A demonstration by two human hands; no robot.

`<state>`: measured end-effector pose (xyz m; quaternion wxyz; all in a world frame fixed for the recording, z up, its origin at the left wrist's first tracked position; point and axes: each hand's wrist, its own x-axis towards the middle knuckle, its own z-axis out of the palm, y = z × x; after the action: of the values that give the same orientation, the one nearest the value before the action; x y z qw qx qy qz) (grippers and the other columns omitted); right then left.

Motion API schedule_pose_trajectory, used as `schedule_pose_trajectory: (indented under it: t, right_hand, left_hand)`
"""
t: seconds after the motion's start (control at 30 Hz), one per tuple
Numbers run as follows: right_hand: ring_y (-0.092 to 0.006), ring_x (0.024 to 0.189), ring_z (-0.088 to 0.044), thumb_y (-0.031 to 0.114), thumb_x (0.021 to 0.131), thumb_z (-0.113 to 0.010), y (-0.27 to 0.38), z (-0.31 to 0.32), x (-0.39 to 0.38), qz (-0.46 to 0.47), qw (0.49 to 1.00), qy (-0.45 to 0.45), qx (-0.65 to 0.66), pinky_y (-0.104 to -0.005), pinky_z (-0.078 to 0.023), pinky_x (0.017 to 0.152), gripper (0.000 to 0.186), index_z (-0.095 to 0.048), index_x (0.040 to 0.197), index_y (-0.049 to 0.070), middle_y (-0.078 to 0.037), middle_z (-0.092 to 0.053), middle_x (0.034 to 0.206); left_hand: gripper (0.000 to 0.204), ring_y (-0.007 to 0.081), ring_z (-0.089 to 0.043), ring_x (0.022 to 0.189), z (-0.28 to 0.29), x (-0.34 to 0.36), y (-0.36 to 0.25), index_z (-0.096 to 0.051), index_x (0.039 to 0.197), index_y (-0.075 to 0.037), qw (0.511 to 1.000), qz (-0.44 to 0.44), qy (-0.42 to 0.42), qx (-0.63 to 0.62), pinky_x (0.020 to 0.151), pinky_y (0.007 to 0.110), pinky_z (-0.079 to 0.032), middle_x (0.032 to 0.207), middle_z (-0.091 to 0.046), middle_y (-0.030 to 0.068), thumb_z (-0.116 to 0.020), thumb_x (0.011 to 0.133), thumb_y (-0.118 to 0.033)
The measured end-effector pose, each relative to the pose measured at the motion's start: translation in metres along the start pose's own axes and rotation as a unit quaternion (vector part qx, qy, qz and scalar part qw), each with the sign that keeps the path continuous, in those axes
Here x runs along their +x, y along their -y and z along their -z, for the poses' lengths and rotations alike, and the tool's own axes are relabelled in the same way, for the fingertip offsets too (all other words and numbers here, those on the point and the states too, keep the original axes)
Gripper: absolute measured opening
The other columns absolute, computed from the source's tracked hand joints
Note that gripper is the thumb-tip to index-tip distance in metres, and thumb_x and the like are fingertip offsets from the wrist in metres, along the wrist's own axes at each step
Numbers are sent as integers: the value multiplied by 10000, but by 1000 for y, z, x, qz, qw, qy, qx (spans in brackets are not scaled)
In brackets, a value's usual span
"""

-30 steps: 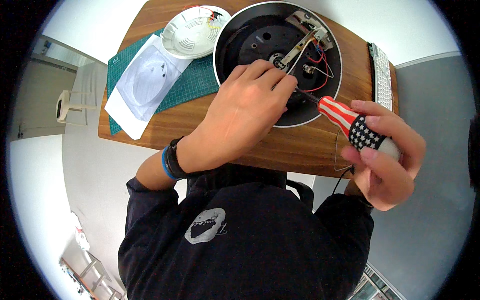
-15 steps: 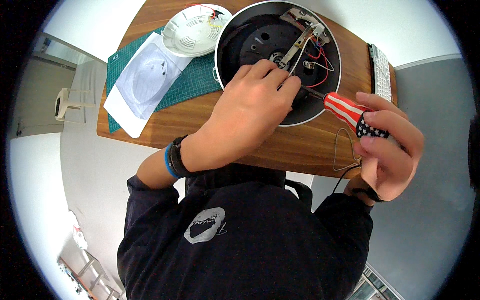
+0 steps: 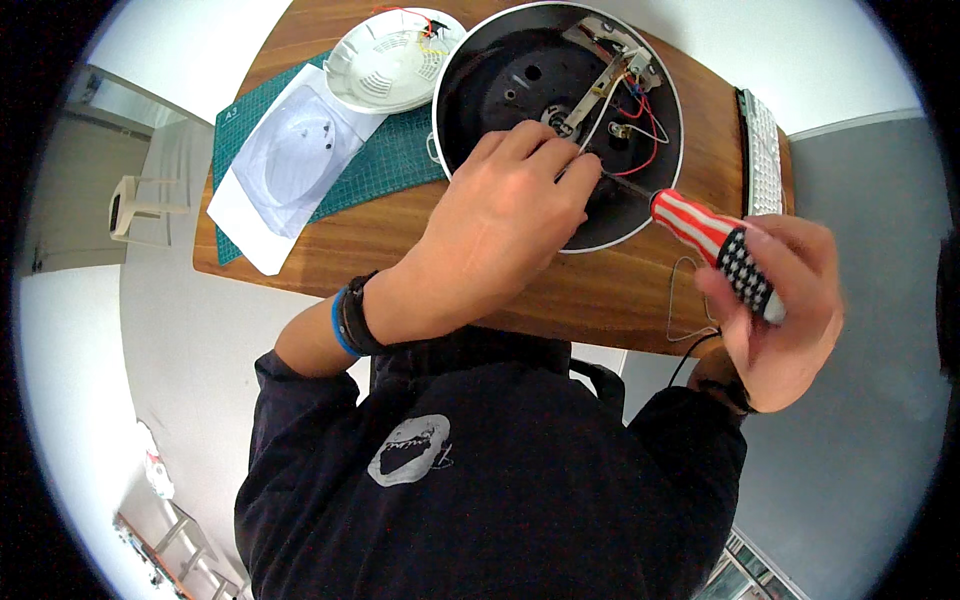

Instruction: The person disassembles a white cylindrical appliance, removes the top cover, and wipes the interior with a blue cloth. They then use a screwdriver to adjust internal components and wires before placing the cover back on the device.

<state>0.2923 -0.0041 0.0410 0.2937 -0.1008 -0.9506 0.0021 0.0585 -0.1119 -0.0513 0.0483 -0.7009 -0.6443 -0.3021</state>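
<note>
A round appliance housing (image 3: 497,72), black inside with a pale rim, lies open side up on the table, exposing wires and a metal bracket (image 3: 592,98). My left hand (image 3: 520,200) reaches over its near edge with fingers curled together; what they pinch is hidden beneath them. In my right hand (image 3: 795,310) is a screwdriver (image 3: 700,228) with a red-and-white striped handle and a black, white-starred end. Its dark shaft slants left into the housing, meeting my left fingertips. The tip is out of sight.
Left of the housing, a white vented cover (image 3: 385,65) with thin wires rests near a green cutting mat (image 3: 375,170). White paper with a clear bag (image 3: 295,150) holding small dark parts overlaps the mat. A white keyboard (image 3: 763,150) sits at the table's right edge, and a thin wire (image 3: 672,300) lies below.
My right hand has shifted and loosened around the screwdriver's end, baring more of the starred part. The handle has tipped slightly down. My left hand stays nearly still.
</note>
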Motion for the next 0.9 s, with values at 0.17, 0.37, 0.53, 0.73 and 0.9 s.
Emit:
schedule_pose_trajectory:
  t: [0.17, 0.37, 0.53, 0.73, 0.9]
  right_hand:
    - [-338, 816, -717, 58, 735, -910, -4, -11, -1, 101, 991, -26, 80, -409, -570, 598, 442, -725, 1137, 63, -234, -708, 1208]
    - [-358, 846, -663, 70, 706, -875, -7, -2, 4, 130, 983, 30, 124, -399, -556, 663, 411, -703, 1079, 84, -243, -702, 1264]
    - [-345, 931, -680, 225, 850, -874, -4, 7, 15, 94, 985, 69, 123, -423, -568, 769, 353, -678, 1113, 92, -235, -717, 1260]
    - [-340, 987, -711, 390, 959, -823, 3, 8, 21, -12, 997, 76, 31, -403, -595, 829, 505, -646, 1273, 36, -230, -713, 1194]
    - [-346, 923, -733, 211, 896, -892, -1, 16, 17, -12, 996, 83, -14, -385, -603, 760, 506, -619, 1301, 77, -209, -700, 1186]
  left_hand:
    - [460, 340, -672, 1187, 0, 1, 0, -703, 1255, -42, 1000, -1, 10, 11, 1002, 455, -557, 1217, -730, 127, -860, 837, -152]
    - [458, 343, -668, 1184, 1, 0, -2, -700, 1255, -36, 1000, 0, 1, 6, 1001, 458, -556, 1223, -727, 130, -856, 840, -148]
    - [447, 347, -668, 1177, -1, 0, -1, -697, 1247, -34, 1000, -4, -1, 5, 995, 458, -557, 1224, -725, 132, -850, 843, -148]
    - [440, 341, -669, 1170, 0, 0, 0, -695, 1244, -33, 1000, -5, 1, 3, 988, 453, -558, 1219, -724, 127, -848, 850, -153]
    - [432, 338, -673, 1165, 1, 0, 0, -700, 1237, -37, 1000, -6, 0, 1, 974, 450, -559, 1212, -725, 126, -850, 849, -154]
